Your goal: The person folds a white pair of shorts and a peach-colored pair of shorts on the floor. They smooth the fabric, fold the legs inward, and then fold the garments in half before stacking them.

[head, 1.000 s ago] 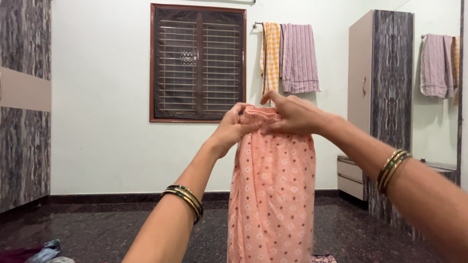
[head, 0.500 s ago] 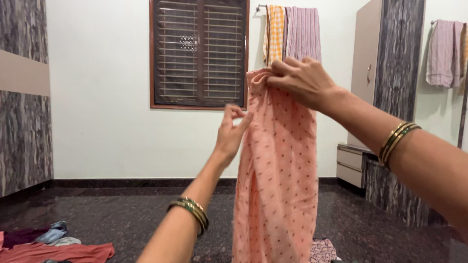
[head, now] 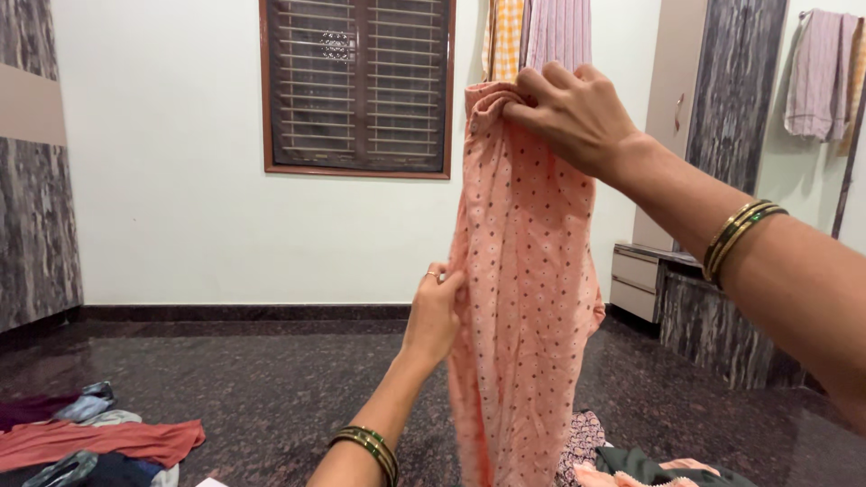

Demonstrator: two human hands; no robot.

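the right hand (head: pixel 568 113), upper centre-right of the frame, is pinched tight on the top edge of a peach dotted garment (head: pixel 523 289), which hangs straight down the middle toward the dark floor (head: pixel 271 388). the left hand (head: pixel 435 311), lower centre, has its fingers closed on the cloth's left edge. loose clothes (head: pixel 99 442) lie at lower left, a barred window (head: pixel 358 86) behind.

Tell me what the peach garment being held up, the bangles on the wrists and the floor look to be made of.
Peach garment: thin woven cloth, probably cotton, matte; it hangs limp and bunches in folds under the right hand.
Bangles: likely metal, gold-coloured with a shine, some with green.
Floor: polished dark speckled stone, perhaps granite; it mirrors the light.
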